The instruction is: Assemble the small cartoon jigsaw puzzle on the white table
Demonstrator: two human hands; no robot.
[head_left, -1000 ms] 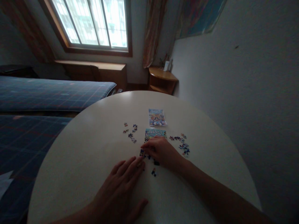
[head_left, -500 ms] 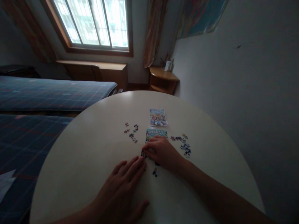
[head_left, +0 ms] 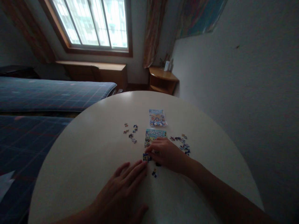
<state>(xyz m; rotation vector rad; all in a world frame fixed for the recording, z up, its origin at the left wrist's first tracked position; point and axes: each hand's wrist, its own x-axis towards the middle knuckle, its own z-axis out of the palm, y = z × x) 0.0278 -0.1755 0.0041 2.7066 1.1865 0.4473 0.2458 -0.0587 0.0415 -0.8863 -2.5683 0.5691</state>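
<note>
The right hand (head_left: 163, 152) has thumb and forefinger drawn close at the upper edge of a puzzle piece (head_left: 145, 157) — whether they clamp it, I cannot tell. The left hand (head_left: 128, 177) lies flat, fingers stretched out and side by side, tips at or just beside the piece's lower edge. The piece looks like thin card: light, stiff, likely to skid on the smooth bench (head_left: 93, 152), with tabs that could bend, so it is best held by its sides or pressed from above. Just below is a loose piece (head_left: 154, 173); above, partly under the right hand, a picture card (head_left: 156, 133), then a packet (head_left: 157, 118). Scattered pieces (head_left: 131, 136) lie left, a cluster (head_left: 185, 147) right. The rim is well off; the widest room is leftward.
</note>
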